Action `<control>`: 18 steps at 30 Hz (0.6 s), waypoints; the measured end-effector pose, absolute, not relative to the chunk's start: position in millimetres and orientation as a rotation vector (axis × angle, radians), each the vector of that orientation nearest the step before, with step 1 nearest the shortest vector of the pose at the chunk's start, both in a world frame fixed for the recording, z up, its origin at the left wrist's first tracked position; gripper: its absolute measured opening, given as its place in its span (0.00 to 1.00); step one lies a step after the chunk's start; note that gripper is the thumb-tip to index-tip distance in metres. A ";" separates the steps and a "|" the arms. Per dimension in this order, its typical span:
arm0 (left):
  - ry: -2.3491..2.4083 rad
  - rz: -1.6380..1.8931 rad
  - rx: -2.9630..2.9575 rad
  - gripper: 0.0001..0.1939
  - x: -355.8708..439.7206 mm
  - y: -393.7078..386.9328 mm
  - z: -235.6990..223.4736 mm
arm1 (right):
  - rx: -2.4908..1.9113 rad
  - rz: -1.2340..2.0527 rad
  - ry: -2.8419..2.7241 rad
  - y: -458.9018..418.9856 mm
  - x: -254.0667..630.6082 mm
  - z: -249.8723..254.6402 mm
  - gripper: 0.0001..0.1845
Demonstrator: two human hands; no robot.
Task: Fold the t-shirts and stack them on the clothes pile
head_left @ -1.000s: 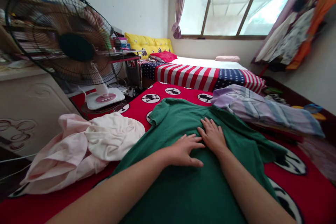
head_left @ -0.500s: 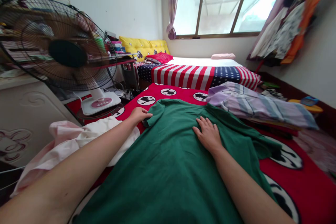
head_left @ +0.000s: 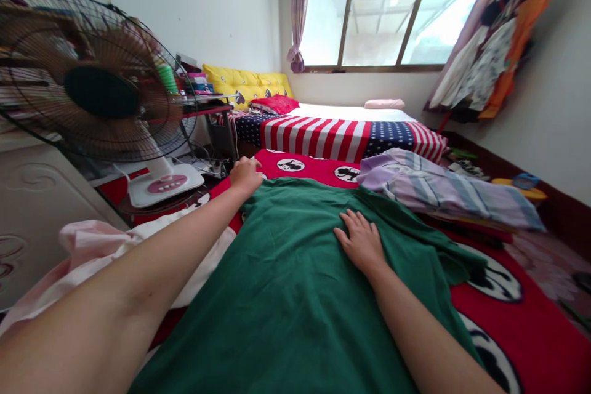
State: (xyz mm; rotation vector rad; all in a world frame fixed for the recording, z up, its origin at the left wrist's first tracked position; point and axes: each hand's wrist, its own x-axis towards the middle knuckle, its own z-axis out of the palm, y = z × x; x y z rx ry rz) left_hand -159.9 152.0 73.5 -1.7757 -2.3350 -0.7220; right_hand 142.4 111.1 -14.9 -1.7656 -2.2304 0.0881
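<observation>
A green T-shirt point(head_left: 295, 283) lies spread over a red cloth point(head_left: 318, 165) printed with white circles and black figures. At the shirt's far left shoulder and sleeve, my left hand point(head_left: 246, 176) is closed, its fingers curled on the fabric; the fingertips are partly hidden. My right hand point(head_left: 362, 239) rests flat on the upper right part of the shirt, fingers a little apart. The shirt's right sleeve point(head_left: 464, 261) stretches out over the red cloth. Beside my left forearm is a pile of white and pink fabric point(head_left: 99, 249).
A fan point(head_left: 101, 92) on a white base stands at the left. Folded plaid clothing point(head_left: 443, 188) lies to the right of the shirt. Farther back is a bed with a stars-and-stripes cover point(head_left: 318, 138). Clothes point(head_left: 492, 64) hang by the right wall.
My left hand has moved from the sleeve's edge up to the far left shoulder, and the sleeve lies differently. My right hand stays flat on the shirt. The view has shifted slightly.
</observation>
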 end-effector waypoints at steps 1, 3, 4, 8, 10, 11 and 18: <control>-2.283 -0.698 -1.884 0.14 -142.2 152.0 67.2 | -1.766 0.086 -2.230 110.7 142.4 -14.6 0.27; -2.153 -0.628 -2.156 0.14 -104.7 150.8 51.9 | -1.768 0.081 -2.232 110.2 142.3 -14.1 0.27; -2.085 -0.589 -2.281 0.14 -87.2 150.2 43.5 | -1.768 0.077 -2.235 110.2 142.3 -14.1 0.27; -1.974 -0.429 -2.534 0.24 -44.2 156.9 14.4 | -1.753 0.063 -2.243 110.8 142.5 -15.0 0.27; -2.023 -0.360 -2.535 0.28 -41.0 168.3 5.8 | -1.742 0.064 -2.240 111.1 142.6 -15.7 0.27; -2.052 -0.328 -2.526 0.30 -42.3 175.4 3.0 | -1.738 0.067 -2.237 110.9 142.6 -15.9 0.28; -2.176 -0.193 -2.439 0.34 -52.5 210.6 -4.3 | -1.664 -0.004 -2.253 103.8 138.9 -12.7 0.34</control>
